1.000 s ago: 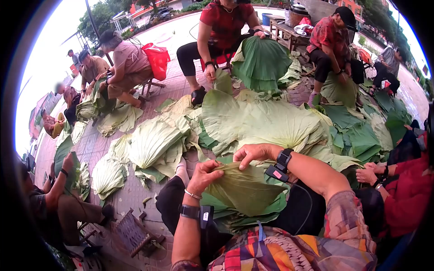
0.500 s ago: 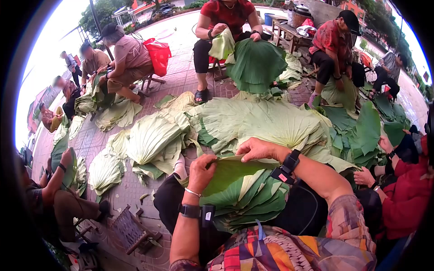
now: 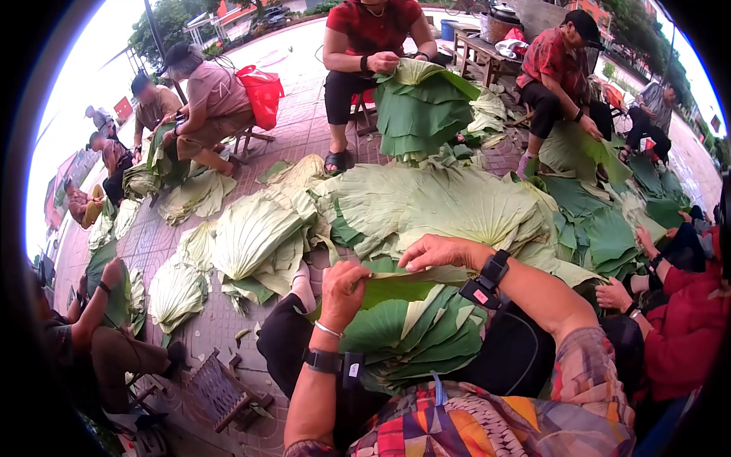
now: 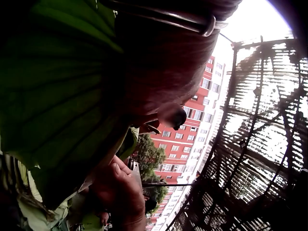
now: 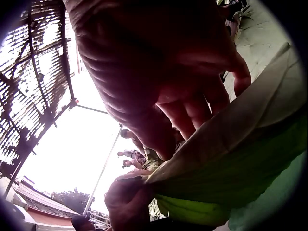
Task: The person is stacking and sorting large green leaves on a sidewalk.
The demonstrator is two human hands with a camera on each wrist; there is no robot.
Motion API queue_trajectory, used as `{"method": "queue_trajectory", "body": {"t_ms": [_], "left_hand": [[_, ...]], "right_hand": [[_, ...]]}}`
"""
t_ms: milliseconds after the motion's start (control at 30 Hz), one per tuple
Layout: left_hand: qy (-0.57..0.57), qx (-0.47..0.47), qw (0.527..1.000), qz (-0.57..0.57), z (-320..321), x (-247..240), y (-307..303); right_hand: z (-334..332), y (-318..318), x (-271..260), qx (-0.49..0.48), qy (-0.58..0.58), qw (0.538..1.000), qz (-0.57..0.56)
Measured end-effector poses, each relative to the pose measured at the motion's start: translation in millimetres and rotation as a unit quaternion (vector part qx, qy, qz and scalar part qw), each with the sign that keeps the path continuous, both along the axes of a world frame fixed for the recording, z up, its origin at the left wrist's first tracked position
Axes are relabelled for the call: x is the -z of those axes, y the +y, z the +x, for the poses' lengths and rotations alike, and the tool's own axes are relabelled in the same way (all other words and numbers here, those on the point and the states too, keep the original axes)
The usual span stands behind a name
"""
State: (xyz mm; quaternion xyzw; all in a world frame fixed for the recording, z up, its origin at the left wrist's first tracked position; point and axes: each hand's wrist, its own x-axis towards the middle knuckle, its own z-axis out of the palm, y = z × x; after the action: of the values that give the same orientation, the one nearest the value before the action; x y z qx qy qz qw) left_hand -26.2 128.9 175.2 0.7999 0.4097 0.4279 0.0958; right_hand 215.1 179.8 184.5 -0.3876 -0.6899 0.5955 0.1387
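Note:
A large green leaf [image 3: 407, 289] is held by its far edge above a stack of leaves [image 3: 442, 335] on the lap. The left hand [image 3: 343, 293] pinches the leaf's left end with curled fingers. On the same edge, the right hand [image 3: 438, 254] grips with thumb and fingers, a short way to the right. In the left wrist view the leaf [image 4: 57, 96] hangs beside the dark left hand [image 4: 163, 72], with the right hand [image 4: 120, 192] below. The right wrist view shows the right hand's fingers [image 5: 192, 110] along the leaf's folded edge [image 5: 216, 139].
Pale leaves [image 3: 259, 236] and a broad leaf pile [image 3: 449, 206] cover the paving ahead. A low woven stool [image 3: 221, 392] stands at the lower left. Several seated people handle leaves around the piles, one close on the right in red [image 3: 681, 327].
Since a second ago, the held leaf has gone from hanging over the stack to being raised along its far edge, uncovering the stack. The hands have barely moved in the last half second.

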Motion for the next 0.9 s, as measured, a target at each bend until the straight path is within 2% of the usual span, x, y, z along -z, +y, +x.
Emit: {"method": "queue_trajectory", "body": {"t_ms": [100,200,367,433,467,500,533,600,667,900], "left_hand": [[0.002,0.008,1.000,0.010,3,0,1],[0.026,0.016,0.999,-0.019,4,-6,-3],[-0.035,0.024,0.995,-0.087,6,-3,-3],[-0.038,0.020,0.993,-0.112,5,-3,-4],[-0.038,0.029,0.987,-0.156,4,-2,-5],[-0.038,0.037,0.978,-0.200,4,-1,-5],[-0.038,0.037,0.978,-0.200,5,1,-5],[-0.061,0.041,0.968,-0.241,6,6,-5],[-0.061,0.037,0.970,-0.234,7,6,-5],[-0.026,0.029,0.984,-0.175,7,6,-5]], "right_hand": [[0,-2,-1,-0.040,0.020,0.995,-0.087],[-4,-12,-5,-0.022,0.051,0.992,-0.114],[-10,-10,6,-0.020,0.035,0.995,-0.089],[-11,-10,5,-0.038,-0.006,0.998,0.041],[-11,-12,4,-0.038,-0.006,0.998,0.041],[-14,-16,-2,-0.018,-0.072,0.984,0.164],[-15,-19,-5,0.003,-0.138,0.949,0.283],[-17,-21,-1,0.009,-0.144,0.940,0.310],[-19,-22,1,0.014,-0.151,0.929,0.336],[-19,-20,5,0.013,-0.087,0.966,0.244]]}}
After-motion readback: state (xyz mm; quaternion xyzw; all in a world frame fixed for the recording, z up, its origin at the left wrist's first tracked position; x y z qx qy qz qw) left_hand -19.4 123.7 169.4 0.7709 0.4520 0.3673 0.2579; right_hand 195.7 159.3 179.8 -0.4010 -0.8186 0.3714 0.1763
